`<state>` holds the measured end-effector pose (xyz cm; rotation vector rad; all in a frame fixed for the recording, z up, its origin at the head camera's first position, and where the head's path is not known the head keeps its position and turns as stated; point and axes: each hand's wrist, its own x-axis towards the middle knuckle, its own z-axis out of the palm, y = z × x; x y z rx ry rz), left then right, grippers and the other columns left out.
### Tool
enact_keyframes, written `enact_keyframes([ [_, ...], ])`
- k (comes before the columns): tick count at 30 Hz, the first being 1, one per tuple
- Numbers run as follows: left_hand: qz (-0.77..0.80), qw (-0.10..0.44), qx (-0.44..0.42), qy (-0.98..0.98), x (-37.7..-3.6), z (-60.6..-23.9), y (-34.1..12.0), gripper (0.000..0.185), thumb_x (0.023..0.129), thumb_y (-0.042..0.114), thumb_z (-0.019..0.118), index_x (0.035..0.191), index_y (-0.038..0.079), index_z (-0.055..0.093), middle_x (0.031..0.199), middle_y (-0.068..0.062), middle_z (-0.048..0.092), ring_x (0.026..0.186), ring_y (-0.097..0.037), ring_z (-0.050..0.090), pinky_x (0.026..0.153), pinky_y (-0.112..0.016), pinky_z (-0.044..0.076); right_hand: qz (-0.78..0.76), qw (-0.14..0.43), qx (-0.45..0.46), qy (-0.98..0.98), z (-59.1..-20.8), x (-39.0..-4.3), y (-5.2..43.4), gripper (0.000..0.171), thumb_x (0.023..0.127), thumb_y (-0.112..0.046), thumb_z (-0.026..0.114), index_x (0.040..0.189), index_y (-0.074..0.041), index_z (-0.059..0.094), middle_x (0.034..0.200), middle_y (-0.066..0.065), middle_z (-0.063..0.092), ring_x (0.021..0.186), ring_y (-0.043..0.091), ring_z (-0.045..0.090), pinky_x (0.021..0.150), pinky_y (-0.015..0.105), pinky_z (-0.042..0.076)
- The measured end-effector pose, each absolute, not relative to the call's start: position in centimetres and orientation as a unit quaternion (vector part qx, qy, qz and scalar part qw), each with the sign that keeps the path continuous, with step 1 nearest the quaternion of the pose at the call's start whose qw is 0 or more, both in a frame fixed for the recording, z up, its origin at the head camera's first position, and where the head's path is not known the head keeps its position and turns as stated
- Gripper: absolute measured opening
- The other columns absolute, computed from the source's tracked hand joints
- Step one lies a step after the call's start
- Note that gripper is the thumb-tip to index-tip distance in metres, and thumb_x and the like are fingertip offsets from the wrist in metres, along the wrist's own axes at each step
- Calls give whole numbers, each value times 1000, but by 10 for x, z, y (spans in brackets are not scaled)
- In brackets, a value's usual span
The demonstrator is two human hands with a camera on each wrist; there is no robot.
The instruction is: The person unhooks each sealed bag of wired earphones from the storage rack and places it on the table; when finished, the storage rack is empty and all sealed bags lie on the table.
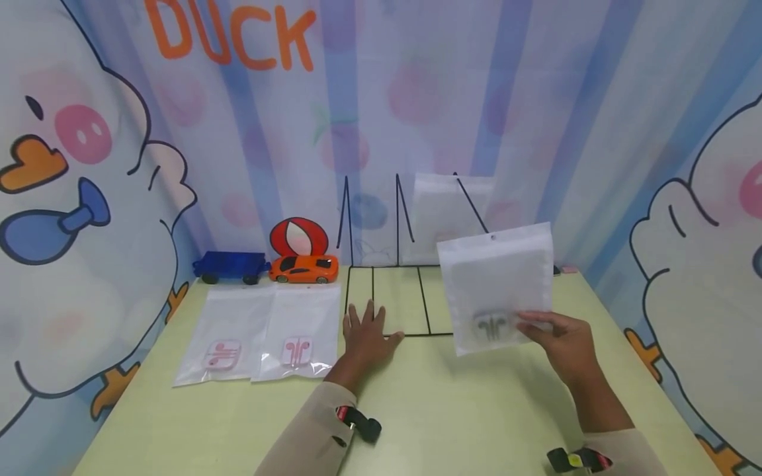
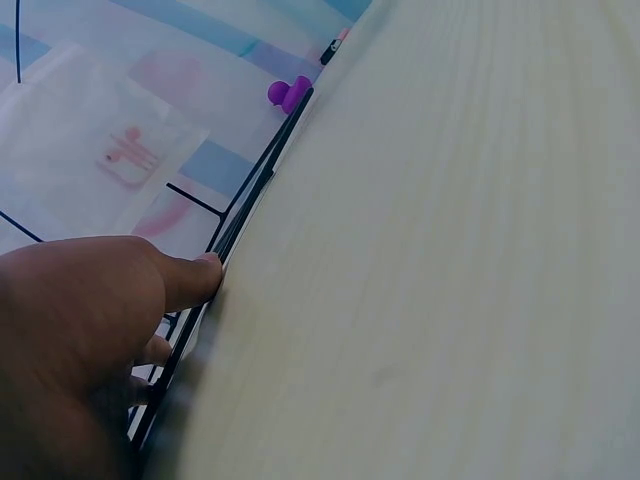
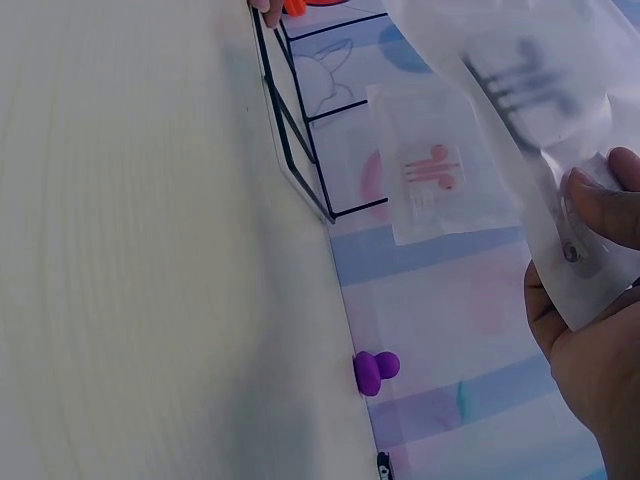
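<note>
My right hand [image 1: 550, 334] pinches the lower edge of a frosted plastic bag [image 1: 497, 284] with grey earphones inside, held upright above the table; the thumb [image 3: 605, 205] presses the bag [image 3: 540, 90] in the right wrist view. My left hand [image 1: 366, 330] lies flat, fingers straight, on the front left corner of a black wire rack [image 1: 401, 301]; its fingertip [image 2: 205, 270] touches the rack wire [image 2: 250, 205]. Another bag [image 1: 443, 211] with pink earphones [image 3: 432, 168] leans in the rack at the back. Two bags [image 1: 262, 334] with pink earphones lie flat at left.
An orange toy car [image 1: 303, 269] and a blue toy trailer [image 1: 231, 266] stand at the back left, with a red-and-white oval object [image 1: 299, 237] behind them. A small purple object [image 3: 375, 370] sits by the table's far edge. Cartoon curtains enclose the green table [image 1: 464, 410].
</note>
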<state>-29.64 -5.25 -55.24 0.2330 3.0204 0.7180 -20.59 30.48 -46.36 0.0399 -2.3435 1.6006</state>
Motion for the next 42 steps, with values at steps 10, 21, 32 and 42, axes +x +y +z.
enact_keyframes([
  [10,228,20,74,971,-294,-550,-52,79,106,54,62,167,8,43,181,-20,26,167,-58,7,136,-69,8,564,126,5,-816,-484,-202,319,26,93,-14,88,117,-3,84,109,-26,80,117,-15,62,87,13,59],
  [21,228,14,80,970,-295,-548,-53,80,105,56,62,167,9,45,181,-20,27,167,-59,8,135,-70,10,558,87,-71,-822,-504,-211,333,45,95,-24,88,134,-4,77,125,-22,75,126,-4,61,91,11,51],
  [32,224,15,79,971,-293,-543,-53,80,105,57,61,167,10,45,181,-19,28,167,-59,9,135,-69,12,564,24,-147,-812,-520,-216,337,46,99,-17,81,143,-7,71,181,9,31,172,34,13,138,62,15],
  [42,222,13,80,972,-297,-554,-53,81,105,57,61,168,10,42,182,-19,25,167,-59,7,135,-70,9,495,24,-102,-862,-534,-221,341,55,100,-14,78,152,-3,63,177,22,32,169,46,19,136,64,18],
])
